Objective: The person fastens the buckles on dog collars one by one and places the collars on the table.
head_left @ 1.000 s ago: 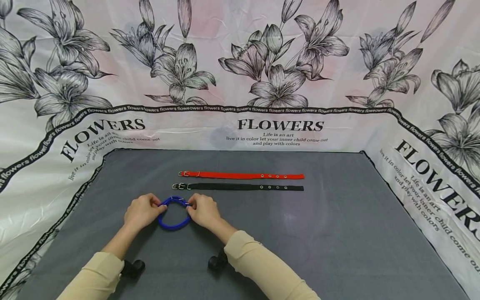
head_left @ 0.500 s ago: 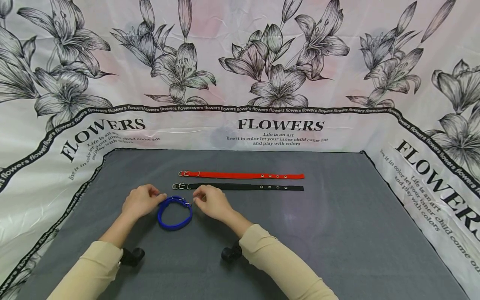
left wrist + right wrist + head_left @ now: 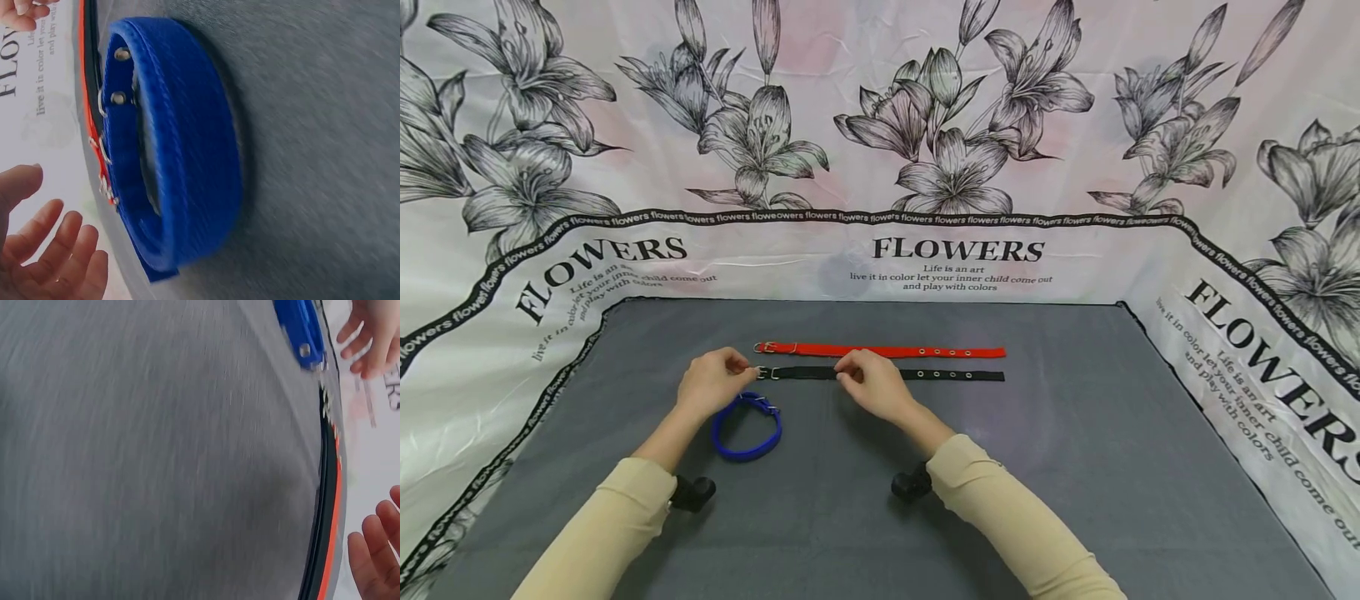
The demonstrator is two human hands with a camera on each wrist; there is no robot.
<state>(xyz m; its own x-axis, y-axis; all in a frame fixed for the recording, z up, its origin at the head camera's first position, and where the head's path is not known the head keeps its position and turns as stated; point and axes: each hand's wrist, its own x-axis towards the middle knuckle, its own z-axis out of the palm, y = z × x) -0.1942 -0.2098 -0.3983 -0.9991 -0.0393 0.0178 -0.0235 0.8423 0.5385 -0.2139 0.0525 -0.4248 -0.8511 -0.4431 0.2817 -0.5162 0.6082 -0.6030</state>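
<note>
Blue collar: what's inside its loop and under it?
Inside the blue collar, the head view shows only grey cloth. What lies directly under the collar itself is covered.

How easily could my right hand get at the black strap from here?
Yes, quite likely: your right hand is by the middle of the black strap, nothing shows between them, and the looped blue strap lies aside.

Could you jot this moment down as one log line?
left hand: near buckle end of black strap; right hand: near its middle; blue strap: closed loop; red strap: laid straight
</note>
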